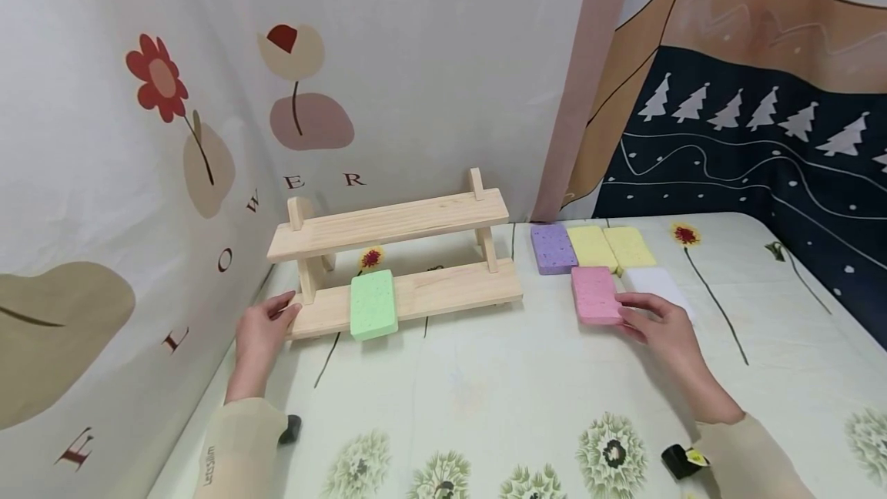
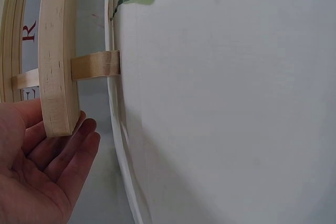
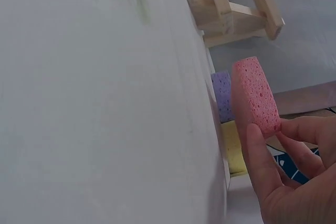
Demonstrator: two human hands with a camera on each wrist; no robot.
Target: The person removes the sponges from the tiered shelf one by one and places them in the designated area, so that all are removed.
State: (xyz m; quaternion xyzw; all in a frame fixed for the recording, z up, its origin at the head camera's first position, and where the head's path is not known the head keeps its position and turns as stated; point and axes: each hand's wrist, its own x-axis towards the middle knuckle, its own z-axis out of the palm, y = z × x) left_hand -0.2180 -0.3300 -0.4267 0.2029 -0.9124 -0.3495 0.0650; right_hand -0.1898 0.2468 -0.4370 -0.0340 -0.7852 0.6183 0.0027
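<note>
Between thumb and fingers of my right hand (image 1: 658, 329) is a pink sponge (image 1: 594, 296), pinched at its right edge. In the right wrist view the pink sponge (image 3: 257, 95) is raised above the table. My left hand (image 1: 262, 337) grips the left end of the lower board of a two-tier wooden shelf (image 1: 450, 287). Seen from the left wrist, the thumb lies on one face of that board (image 2: 56, 61) and the fingers curl round its other side. A green sponge (image 1: 373, 305) lies on the lower board, its front part reaching past the board's edge.
At the back right, a purple sponge (image 1: 553, 249) and two yellow sponges (image 1: 629, 247) lie side by side. A white sponge (image 1: 658, 285) is partly covered by my right hand. Printed curtains hang behind and left of the flower-patterned tablecloth (image 1: 485, 376).
</note>
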